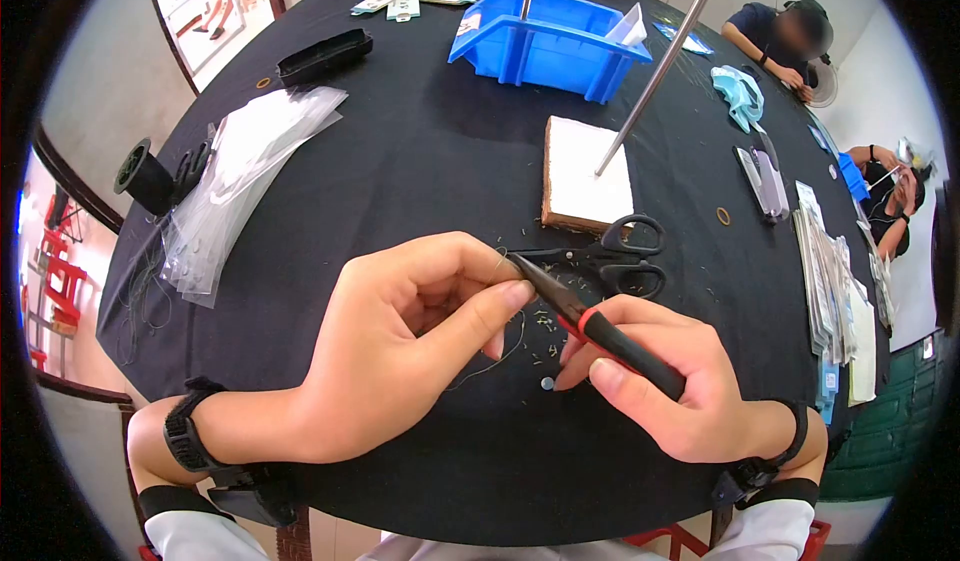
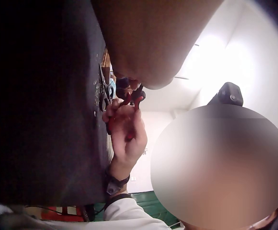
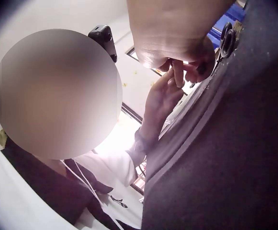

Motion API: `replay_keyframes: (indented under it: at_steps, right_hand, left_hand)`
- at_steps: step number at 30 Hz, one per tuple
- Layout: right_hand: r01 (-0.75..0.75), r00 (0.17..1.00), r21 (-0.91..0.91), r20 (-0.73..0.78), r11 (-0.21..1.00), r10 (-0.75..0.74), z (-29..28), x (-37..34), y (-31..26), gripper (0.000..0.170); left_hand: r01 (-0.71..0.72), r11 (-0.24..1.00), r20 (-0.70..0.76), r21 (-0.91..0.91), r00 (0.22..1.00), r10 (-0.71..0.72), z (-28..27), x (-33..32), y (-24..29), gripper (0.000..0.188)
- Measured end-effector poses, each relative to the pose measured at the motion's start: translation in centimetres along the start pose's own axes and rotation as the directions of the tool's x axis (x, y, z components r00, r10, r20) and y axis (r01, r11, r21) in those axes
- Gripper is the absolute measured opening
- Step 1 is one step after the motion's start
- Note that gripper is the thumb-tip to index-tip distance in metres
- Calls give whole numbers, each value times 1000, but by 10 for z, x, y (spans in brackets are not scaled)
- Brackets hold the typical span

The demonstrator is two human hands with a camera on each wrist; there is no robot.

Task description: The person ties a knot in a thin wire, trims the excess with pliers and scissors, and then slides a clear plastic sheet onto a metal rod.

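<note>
In the head view my left hand pinches a thin greenish line between thumb and index finger, and a loose length of it hangs below. My right hand grips long-nose pliers with black and red handles. The pliers' tip reaches the left fingertips, right at the line. Black scissors lie on the table just beyond the hands. Small clippings and a small pale-blue round piece are scattered underneath. In the left wrist view the right hand shows with the pliers' red handles.
A metal rod rises from a white-topped block ahead. Behind it stands a blue bin. Clear plastic sleeves and a spool lie left; a stapler-like grey tool and packets lie right. Other people sit across the table.
</note>
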State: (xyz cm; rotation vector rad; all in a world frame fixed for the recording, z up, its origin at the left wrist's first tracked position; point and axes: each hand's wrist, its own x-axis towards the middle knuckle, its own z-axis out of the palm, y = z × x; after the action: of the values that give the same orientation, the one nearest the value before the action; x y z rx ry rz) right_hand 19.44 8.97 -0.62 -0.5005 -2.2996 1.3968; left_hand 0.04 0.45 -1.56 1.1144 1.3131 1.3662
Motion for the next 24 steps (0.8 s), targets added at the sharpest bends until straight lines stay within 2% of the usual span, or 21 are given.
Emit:
replay_keyframes:
  at_steps: [11, 14, 20, 24]
  right_hand:
    - [-19, 999, 48, 28, 999, 18, -2, 0, 0, 15]
    - [-110, 992, 25, 71, 994, 108, -4, 1, -6, 24]
    - [-98, 992, 62, 89, 993, 92, -4, 1, -4, 23]
    - [-14, 999, 63, 34, 998, 12, -2, 1, 3, 19]
  left_hand:
    - [-34, 999, 27, 10, 999, 33, -2, 1, 0, 13]
    - [-30, 1000, 27, 2, 999, 30, -2, 1, 0, 12]
    - [-19, 1000, 33, -6, 999, 19, -2, 0, 1, 11]
    - [-19, 1000, 36, -7, 999, 19, -2, 0, 1, 11]
